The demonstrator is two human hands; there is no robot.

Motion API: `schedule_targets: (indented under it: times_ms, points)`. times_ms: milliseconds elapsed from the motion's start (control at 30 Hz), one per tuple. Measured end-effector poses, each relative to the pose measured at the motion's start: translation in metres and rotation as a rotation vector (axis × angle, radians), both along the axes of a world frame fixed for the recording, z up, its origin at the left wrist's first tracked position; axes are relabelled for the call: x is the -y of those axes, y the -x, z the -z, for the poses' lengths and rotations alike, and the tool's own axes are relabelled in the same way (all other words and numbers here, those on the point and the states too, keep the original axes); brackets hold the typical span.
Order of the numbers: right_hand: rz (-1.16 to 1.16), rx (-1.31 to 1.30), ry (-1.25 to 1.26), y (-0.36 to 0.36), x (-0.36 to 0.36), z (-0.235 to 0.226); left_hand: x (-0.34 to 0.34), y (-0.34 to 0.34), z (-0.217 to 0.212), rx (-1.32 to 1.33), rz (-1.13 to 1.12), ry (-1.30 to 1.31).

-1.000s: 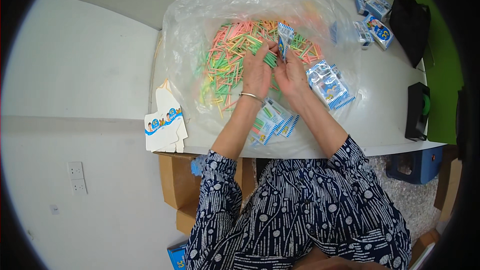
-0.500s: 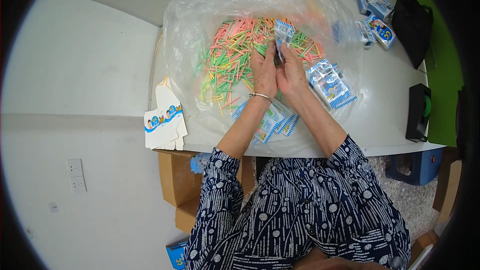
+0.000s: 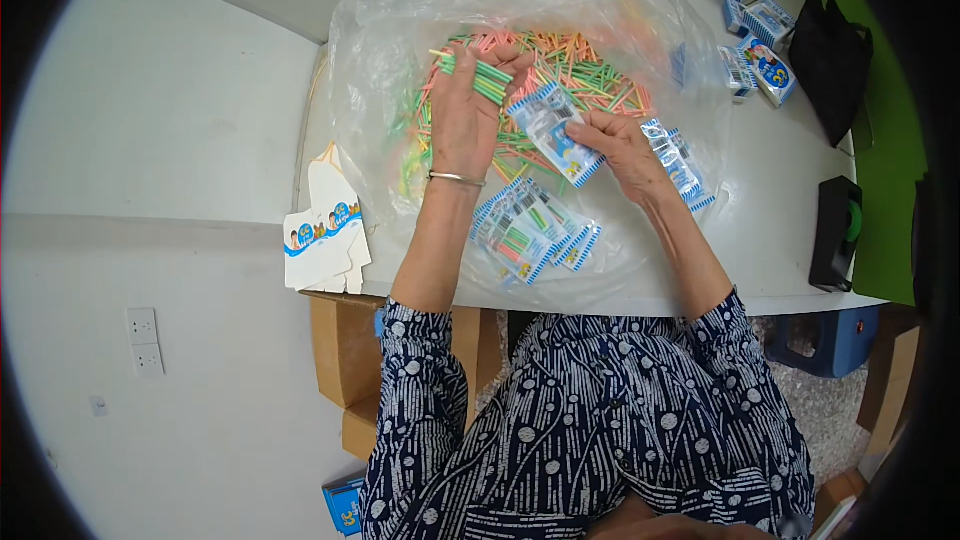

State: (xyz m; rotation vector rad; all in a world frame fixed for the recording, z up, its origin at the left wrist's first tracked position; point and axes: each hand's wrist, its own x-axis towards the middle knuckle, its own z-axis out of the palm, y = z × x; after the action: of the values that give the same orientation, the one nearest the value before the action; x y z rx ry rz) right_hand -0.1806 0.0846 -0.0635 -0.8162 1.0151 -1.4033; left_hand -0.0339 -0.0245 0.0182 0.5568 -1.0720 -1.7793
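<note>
White wall (image 3: 220, 390) fills the left of my view, and beside it flat printed cartons (image 3: 325, 260) lie at the left edge of the pale surface (image 3: 770, 240). Next comes the left hand (image 3: 462, 120), curled around a bunch of mostly green sticks (image 3: 485, 83) at upper centre. Behind it a clear plastic bag (image 3: 370, 60) spreads under loose pastel sticks (image 3: 600, 80); below centre, several filled packets (image 3: 525, 230) overlap. Just right of the bunch, the right hand (image 3: 615, 145) pinches a blue-and-white packet (image 3: 548, 130) between thumb and fingers. Half a second ago both hands met over the pile; now they are apart, so I judge bunch and packet to be handled separately. I cannot tell whether that packet is empty. Farther right are more packets (image 3: 680, 165), small boxes (image 3: 770, 70) and a black bag (image 3: 828, 70).
</note>
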Motion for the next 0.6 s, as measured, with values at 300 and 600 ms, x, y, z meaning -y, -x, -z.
schedule_targets:
  times_ms: [300, 600]
  points:
    - [-0.144, -0.015, 0.013, 0.006, -0.013, -0.006, -0.028, 0.003, -0.010, 0.159, 0.084, 0.103]
    - [-0.153, 0.001, 0.012, 0.013, -0.015, -0.001, -0.048, 0.002, -0.007, 0.246, 0.040, 0.160]
